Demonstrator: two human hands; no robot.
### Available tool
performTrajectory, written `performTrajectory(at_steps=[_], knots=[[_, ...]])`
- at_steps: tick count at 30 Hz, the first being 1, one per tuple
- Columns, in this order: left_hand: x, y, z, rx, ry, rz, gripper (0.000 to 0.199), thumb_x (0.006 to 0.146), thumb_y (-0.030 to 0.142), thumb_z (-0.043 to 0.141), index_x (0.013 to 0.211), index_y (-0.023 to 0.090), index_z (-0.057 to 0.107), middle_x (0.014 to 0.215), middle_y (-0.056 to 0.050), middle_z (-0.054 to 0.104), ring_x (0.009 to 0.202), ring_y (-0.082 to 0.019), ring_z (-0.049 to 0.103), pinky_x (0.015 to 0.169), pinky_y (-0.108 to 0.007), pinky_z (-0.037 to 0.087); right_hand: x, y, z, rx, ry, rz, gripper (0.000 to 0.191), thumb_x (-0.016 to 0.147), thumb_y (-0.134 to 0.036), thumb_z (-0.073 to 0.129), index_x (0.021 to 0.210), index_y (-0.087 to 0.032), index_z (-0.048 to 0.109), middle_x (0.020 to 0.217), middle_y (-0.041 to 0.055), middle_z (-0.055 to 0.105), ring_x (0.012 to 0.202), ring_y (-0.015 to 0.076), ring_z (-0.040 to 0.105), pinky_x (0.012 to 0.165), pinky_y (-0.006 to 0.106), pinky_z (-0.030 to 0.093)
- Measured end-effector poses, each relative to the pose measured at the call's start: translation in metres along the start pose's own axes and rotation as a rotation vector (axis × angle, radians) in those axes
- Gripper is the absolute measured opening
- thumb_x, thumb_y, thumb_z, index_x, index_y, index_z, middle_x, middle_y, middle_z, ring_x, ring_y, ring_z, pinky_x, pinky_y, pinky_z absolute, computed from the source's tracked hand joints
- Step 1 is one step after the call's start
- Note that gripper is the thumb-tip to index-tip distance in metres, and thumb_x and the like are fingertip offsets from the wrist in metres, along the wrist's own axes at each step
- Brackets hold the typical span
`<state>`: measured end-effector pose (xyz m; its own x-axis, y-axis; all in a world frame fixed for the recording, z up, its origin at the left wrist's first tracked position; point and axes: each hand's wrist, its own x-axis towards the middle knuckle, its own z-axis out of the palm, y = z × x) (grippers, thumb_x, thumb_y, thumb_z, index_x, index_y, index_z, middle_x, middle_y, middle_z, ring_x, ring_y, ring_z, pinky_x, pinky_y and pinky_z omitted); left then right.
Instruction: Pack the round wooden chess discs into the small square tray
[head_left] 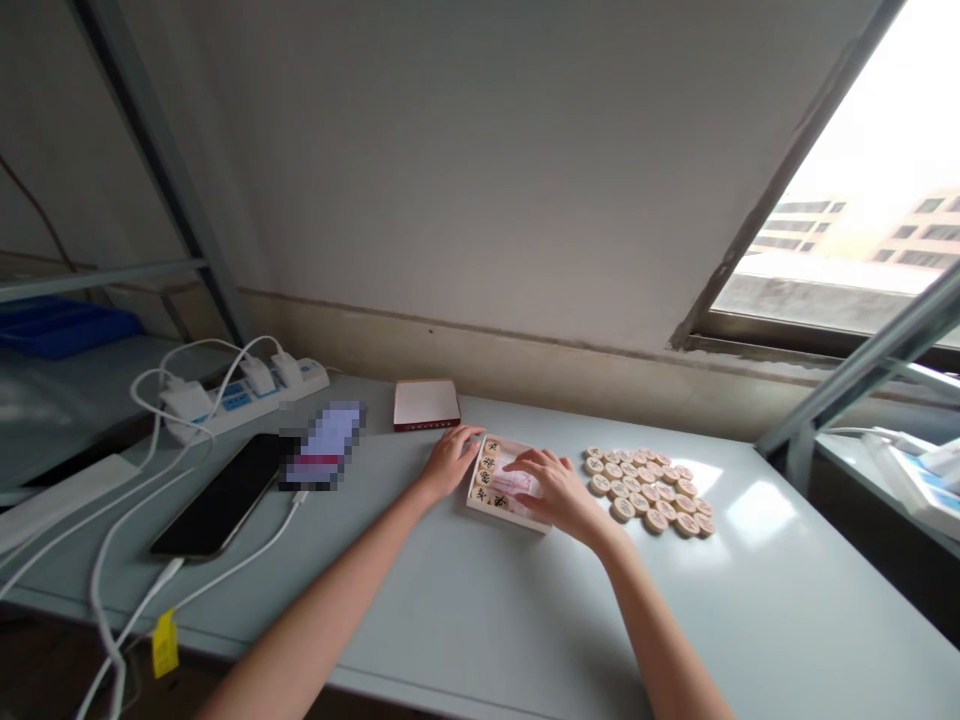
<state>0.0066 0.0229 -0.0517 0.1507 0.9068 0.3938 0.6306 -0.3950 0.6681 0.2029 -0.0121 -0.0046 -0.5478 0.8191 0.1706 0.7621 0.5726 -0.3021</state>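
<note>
A shallow open box (510, 515) lies on the grey table, with several round wooden pieces (486, 478) marked in black along its left and front sides. My left hand (450, 460) rests at the box's left edge, fingers extended and holding nothing. Over the right part of the box is my right hand (551, 485), its fingers reaching inside; whether they pinch a piece cannot be made out. Right of the box many more round pieces (645, 487) lie in a loose cluster. Behind my left hand sits the box lid (426, 404).
At the left are a black phone (217, 500), a second phone with a blurred screen (324, 445), and a white power strip (255, 400) with plugs and cables. A wall borders the table's back. Metal frame posts stand at both sides.
</note>
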Motion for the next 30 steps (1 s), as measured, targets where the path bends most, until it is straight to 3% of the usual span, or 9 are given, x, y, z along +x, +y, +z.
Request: performTrajectory(at_steps=[5, 9, 13, 16, 19, 23, 27, 30], knots=[[-0.001, 0.002, 0.002, 0.066, -0.041, 0.036, 0.025, 0.080, 0.020, 0.039, 0.101, 0.019, 0.055, 0.105, -0.004, 0.059, 0.103, -0.018, 0.049, 0.093, -0.034, 0.037, 0.002, -0.002, 0.011, 0.147, -0.097, -0.116, 0.030, 0.072, -0.018, 0.056, 0.098, -0.030, 0.060, 0.102, 0.0004, 0.058, 0.098, 0.0189, 0.049, 0.083, 0.033, 0.035], [0.000, 0.001, 0.004, 0.079, -0.046, 0.020, 0.029, 0.080, 0.020, 0.041, 0.106, 0.019, 0.052, 0.111, -0.005, 0.057, 0.105, -0.018, 0.048, 0.094, -0.035, 0.036, 0.005, 0.000, 0.013, 0.152, -0.046, -0.118, 0.022, 0.068, -0.020, 0.061, 0.089, -0.026, 0.062, 0.097, 0.0007, 0.059, 0.095, 0.0188, 0.049, 0.083, 0.032, 0.036], [-0.001, 0.002, 0.003, 0.077, -0.064, 0.042, 0.030, 0.081, 0.020, 0.039, 0.107, 0.019, 0.051, 0.111, -0.005, 0.057, 0.106, -0.018, 0.048, 0.095, -0.036, 0.034, -0.003, 0.009, -0.012, 0.099, 0.014, -0.018, 0.018, 0.068, -0.033, 0.063, 0.085, -0.026, 0.061, 0.097, 0.0022, 0.055, 0.095, 0.0198, 0.047, 0.083, 0.034, 0.036], [-0.003, 0.003, 0.001, 0.032, -0.074, 0.019, 0.040, 0.081, 0.018, 0.037, 0.121, 0.020, 0.039, 0.116, -0.005, 0.054, 0.108, -0.017, 0.047, 0.094, -0.037, 0.035, -0.024, 0.025, -0.037, 0.094, 0.030, 0.072, 0.018, 0.072, -0.039, 0.057, 0.086, -0.028, 0.060, 0.096, 0.0021, 0.053, 0.094, 0.0189, 0.047, 0.082, 0.032, 0.037], [-0.004, 0.005, -0.001, -0.007, -0.087, 0.013, 0.047, 0.081, 0.016, 0.036, 0.127, 0.021, 0.027, 0.119, -0.005, 0.052, 0.108, -0.016, 0.047, 0.094, -0.037, 0.035, -0.048, 0.044, -0.044, 0.007, 0.016, 0.212, 0.016, 0.074, -0.038, 0.052, 0.085, -0.028, 0.058, 0.098, 0.0027, 0.051, 0.095, 0.0203, 0.046, 0.082, 0.034, 0.037], [-0.003, 0.005, -0.001, 0.004, -0.098, 0.007, 0.042, 0.081, 0.016, 0.036, 0.122, 0.021, 0.034, 0.116, -0.004, 0.054, 0.109, -0.017, 0.047, 0.094, -0.037, 0.035, -0.068, 0.060, -0.032, -0.134, 0.084, 0.400, 0.028, 0.069, -0.026, 0.052, 0.097, -0.027, 0.052, 0.104, 0.0036, 0.048, 0.103, 0.0244, 0.041, 0.080, 0.038, 0.037], [-0.002, 0.005, 0.000, 0.018, -0.096, -0.012, 0.034, 0.080, 0.016, 0.037, 0.112, 0.022, 0.044, 0.115, -0.003, 0.055, 0.107, -0.017, 0.048, 0.093, -0.035, 0.036, -0.066, 0.058, -0.032, -0.160, 0.090, 0.361, 0.024, 0.072, -0.026, 0.050, 0.096, -0.028, 0.052, 0.105, 0.0031, 0.048, 0.102, 0.0241, 0.042, 0.082, 0.038, 0.035], [-0.001, 0.005, -0.002, 0.022, -0.091, -0.005, 0.030, 0.079, 0.016, 0.039, 0.105, 0.023, 0.049, 0.110, -0.001, 0.057, 0.105, -0.017, 0.049, 0.091, -0.034, 0.037, -0.049, 0.043, -0.037, -0.154, 0.092, 0.254, 0.023, 0.076, -0.024, 0.048, 0.098, -0.027, 0.052, 0.104, 0.0034, 0.050, 0.097, 0.0218, 0.045, 0.082, 0.037, 0.035]])
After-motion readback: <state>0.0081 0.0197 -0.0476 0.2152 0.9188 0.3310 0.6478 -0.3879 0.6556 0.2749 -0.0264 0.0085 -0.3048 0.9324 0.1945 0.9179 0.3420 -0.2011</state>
